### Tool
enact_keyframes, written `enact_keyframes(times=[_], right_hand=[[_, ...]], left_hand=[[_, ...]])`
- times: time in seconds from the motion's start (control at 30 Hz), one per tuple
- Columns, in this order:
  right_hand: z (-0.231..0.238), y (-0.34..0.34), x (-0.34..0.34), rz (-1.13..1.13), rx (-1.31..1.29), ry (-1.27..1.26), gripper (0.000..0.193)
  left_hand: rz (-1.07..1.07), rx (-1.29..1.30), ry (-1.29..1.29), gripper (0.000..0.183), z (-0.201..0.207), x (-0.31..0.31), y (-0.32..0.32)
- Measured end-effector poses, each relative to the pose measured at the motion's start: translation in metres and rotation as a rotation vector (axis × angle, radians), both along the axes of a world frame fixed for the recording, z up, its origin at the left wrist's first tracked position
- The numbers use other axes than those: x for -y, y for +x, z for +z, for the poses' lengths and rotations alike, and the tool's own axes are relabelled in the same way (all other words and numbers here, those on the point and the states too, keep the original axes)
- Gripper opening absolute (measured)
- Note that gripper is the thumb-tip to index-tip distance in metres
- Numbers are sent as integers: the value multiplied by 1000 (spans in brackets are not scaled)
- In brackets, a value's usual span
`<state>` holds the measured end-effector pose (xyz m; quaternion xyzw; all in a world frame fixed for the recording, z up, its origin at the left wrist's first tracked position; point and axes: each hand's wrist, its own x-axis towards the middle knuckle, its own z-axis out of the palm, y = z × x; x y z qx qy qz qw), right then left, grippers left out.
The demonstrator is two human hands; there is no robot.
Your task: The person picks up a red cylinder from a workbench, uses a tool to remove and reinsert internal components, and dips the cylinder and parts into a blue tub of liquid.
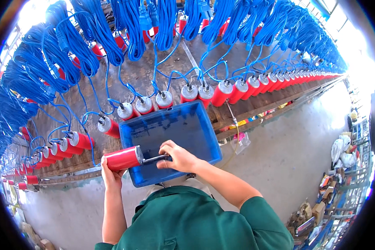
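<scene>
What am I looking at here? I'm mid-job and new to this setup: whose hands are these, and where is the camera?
There is no machine: these are one person's two bare hands. The one picture comes from a wide fisheye camera on that person's head, looking down, so straight edges bend toward its rim.

The left hand holds a red cylinder by the left edge of a blue tray. The right hand is at the end of a dark rod running from the cylinder's grey end; how firmly it grips is hard to tell.

Beyond, on a long workbench, are rows of red cylinders with grey ends, blue cables joined to them, and bundles of blue cable.
</scene>
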<state>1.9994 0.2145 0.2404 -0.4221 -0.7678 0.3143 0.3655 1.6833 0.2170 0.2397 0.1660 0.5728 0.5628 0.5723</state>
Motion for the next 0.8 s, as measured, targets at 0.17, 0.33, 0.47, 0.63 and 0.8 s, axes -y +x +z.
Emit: enact_keyframes(times=[0.17, 0.33, 0.47, 0.63, 0.8], right_hand=[[7, 5, -4, 51, -155, -442, 42], [11, -9, -2, -92, -379, -848, 47], [6, 12, -3, 37, 113, 225, 51], [-9, -3, -5, -98, -2, -229, 47], [3, -7, -15, -132, -122, -770, 56]], left_hand=[[17, -19, -9, 67, -2, 0, 2], [-27, -3, 2, 70, -4, 0, -3], [-9, -9, -9, 66, 3, -2, -1], [-25, -20, 18, 67, -1, -3, 1], [-13, -29, 33, 70, 0, -1, 6]])
